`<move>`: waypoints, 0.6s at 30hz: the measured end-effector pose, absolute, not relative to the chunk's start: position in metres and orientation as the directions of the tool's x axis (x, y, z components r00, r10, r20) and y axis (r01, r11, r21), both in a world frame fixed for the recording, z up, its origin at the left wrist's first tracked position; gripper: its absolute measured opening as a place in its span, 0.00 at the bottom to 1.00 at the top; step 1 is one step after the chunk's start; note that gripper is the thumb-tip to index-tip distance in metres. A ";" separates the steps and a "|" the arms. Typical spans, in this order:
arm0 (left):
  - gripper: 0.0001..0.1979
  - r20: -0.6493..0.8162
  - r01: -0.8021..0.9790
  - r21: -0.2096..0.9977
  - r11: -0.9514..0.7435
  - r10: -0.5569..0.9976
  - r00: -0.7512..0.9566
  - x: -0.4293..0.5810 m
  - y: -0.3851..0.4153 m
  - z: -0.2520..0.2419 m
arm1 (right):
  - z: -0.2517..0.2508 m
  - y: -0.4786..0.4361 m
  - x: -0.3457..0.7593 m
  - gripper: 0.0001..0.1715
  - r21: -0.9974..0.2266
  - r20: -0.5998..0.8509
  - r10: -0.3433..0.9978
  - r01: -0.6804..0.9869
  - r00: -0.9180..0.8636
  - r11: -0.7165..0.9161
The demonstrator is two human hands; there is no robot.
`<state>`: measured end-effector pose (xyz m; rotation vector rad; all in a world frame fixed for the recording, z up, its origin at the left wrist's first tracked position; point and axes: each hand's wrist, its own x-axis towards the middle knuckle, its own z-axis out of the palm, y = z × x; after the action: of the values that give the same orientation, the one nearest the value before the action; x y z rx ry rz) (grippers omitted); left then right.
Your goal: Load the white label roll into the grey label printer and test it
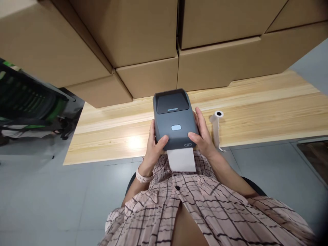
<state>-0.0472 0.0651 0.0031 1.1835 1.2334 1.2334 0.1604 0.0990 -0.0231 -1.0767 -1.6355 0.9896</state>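
A dark grey-blue label printer (pixel 174 118) is between my two hands at the front edge of the wooden table. My left hand (pixel 154 145) grips its left side, thumb on the lower left corner. On the other side my right hand (pixel 202 136) wraps the lower right corner, thumb on top. The undersides and most fingertips are hidden. A strip of white paper (pixel 181 160) sticks out of the printer's near end toward my lap. Right of my right hand stands a small roll of white paper (pixel 215 123), its loose end trailing to the table edge.
Stacked cardboard boxes (pixel 148 77) line the back of the wooden table (pixel 110 133). A black chair with green parts (pixel 30 95) is at the far left. Grey tiled floor (pixel 102 191) lies in front, and a dark mat-like patch (pixel 315 157) is at the right.
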 end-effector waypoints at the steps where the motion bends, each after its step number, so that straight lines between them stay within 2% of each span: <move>1: 0.54 -0.001 0.026 1.000 0.003 0.997 -0.080 -0.050 0.056 0.000 | -0.024 0.100 0.161 0.60 -0.918 0.259 0.942 0.250 -0.215 0.309; 3: 0.57 0.009 0.107 0.994 0.012 0.982 -0.189 -0.056 0.031 -0.007 | -0.027 0.101 0.160 0.57 -0.901 0.277 0.936 0.278 -0.219 0.332; 4: 0.55 -0.008 0.149 0.988 0.041 0.975 -0.220 -0.058 0.018 -0.011 | -0.028 0.101 0.160 0.56 -0.906 0.290 0.935 0.256 -0.205 0.337; 6: 0.37 -0.129 0.169 0.974 0.152 0.982 -0.140 -0.058 -0.003 -0.016 | -0.030 0.101 0.158 0.54 -0.933 0.306 0.939 0.147 -0.158 0.329; 8: 0.28 -0.272 0.107 0.958 0.267 0.961 0.041 -0.053 -0.013 -0.016 | -0.033 0.102 0.155 0.52 -0.953 0.299 0.947 0.023 -0.119 0.304; 10: 0.27 -0.337 -0.010 0.938 0.345 0.922 0.190 -0.044 -0.012 -0.013 | -0.035 0.103 0.154 0.52 -0.958 0.285 0.953 -0.038 -0.099 0.283; 13: 0.26 -0.343 -0.151 0.910 0.385 0.907 0.245 -0.031 -0.002 -0.007 | -0.037 0.106 0.153 0.54 -0.959 0.283 0.955 -0.019 -0.089 0.282; 16: 0.26 -0.342 -0.162 0.907 0.389 0.904 0.255 -0.026 0.002 -0.006 | -0.033 0.105 0.154 0.52 -0.942 0.327 0.941 0.048 -0.091 0.332; 18: 0.26 -0.335 -0.148 0.913 0.380 0.906 0.257 -0.027 0.001 -0.009 | -0.024 0.102 0.157 0.46 -0.898 0.402 0.911 0.157 -0.090 0.411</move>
<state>-0.0268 0.0008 -0.0091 0.9004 1.0576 0.8647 0.1567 0.1020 -0.0241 -0.9815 -1.5450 0.8415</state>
